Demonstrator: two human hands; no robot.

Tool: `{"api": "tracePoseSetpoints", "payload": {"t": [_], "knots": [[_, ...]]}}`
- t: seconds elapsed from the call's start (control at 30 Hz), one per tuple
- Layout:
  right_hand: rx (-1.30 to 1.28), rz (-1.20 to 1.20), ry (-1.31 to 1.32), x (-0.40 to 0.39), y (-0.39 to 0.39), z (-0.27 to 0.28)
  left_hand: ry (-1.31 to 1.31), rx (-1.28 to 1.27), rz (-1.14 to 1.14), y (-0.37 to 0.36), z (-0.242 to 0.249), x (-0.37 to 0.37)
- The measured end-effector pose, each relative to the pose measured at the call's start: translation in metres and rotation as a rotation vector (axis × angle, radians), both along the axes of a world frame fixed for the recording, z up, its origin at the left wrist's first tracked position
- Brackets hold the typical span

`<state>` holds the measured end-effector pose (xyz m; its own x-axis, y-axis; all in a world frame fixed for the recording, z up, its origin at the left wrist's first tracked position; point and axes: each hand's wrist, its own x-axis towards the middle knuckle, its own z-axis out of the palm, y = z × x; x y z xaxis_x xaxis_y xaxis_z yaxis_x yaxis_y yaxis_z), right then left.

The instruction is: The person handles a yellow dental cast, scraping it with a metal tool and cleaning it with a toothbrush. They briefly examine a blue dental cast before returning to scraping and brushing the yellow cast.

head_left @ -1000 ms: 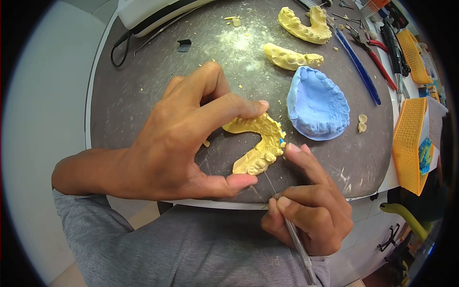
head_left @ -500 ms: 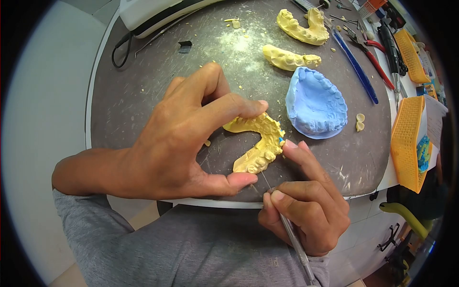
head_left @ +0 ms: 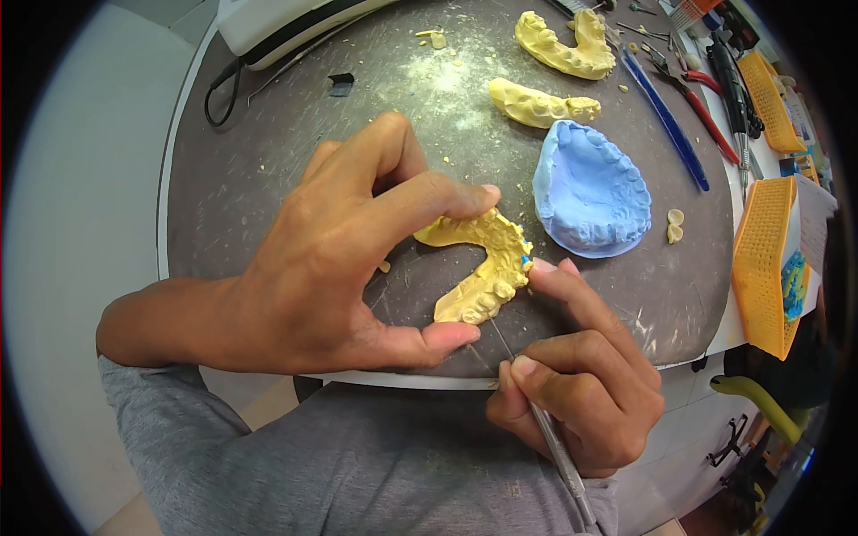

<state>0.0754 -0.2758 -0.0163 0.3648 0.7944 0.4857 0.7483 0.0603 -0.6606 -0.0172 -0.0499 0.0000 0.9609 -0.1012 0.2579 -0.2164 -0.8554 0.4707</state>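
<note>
A yellow plaster dental model [head_left: 487, 259], curved like a horseshoe with a small blue mark on its outer side, lies near the front of the bench. My left hand [head_left: 344, 250] grips it between the thumb at the near end and a finger at the far side. Pinched in my right hand [head_left: 581, 393] is a thin metal dental probe [head_left: 561, 456]; its fine tip meets the near outer edge of the model. One outstretched right finger touches the model's side by the blue mark. Just beyond sits a blue silicone dental impression [head_left: 594, 192].
Two more yellow plaster models, a whole arch [head_left: 565, 49] and a straight piece [head_left: 541, 104], lie at the back. Rightward are a blue-handled tool [head_left: 666, 121], red-handled pliers [head_left: 710, 116] and a yellow basket [head_left: 764, 268]. A white device [head_left: 286, 31] stands back left. Pale dust covers the bench.
My right hand and the probe have shifted slightly to the right. The left hand keeps the model in nearly the same place.
</note>
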Motion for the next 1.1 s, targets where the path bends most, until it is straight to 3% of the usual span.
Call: {"api": "tracePoseSetpoints", "payload": {"t": [0.33,0.43,0.57,1.1], "knots": [[-0.144,0.093,-0.183,0.01,-0.002,0.024,0.001,-0.052,-0.001,-0.001,-0.001,-0.002],[-0.051,0.041,0.009,0.007,-0.013,0.021,-0.019,-0.077,0.008,-0.002,-0.003,-0.002],[0.1,-0.042,-0.073,-0.007,-0.001,-0.002,-0.034,-0.068,0.009,-0.002,-0.003,-0.004],[0.017,-0.047,-0.151,-0.008,0.001,-0.002,-0.023,-0.096,0.007,-0.001,-0.003,-0.003]]}}
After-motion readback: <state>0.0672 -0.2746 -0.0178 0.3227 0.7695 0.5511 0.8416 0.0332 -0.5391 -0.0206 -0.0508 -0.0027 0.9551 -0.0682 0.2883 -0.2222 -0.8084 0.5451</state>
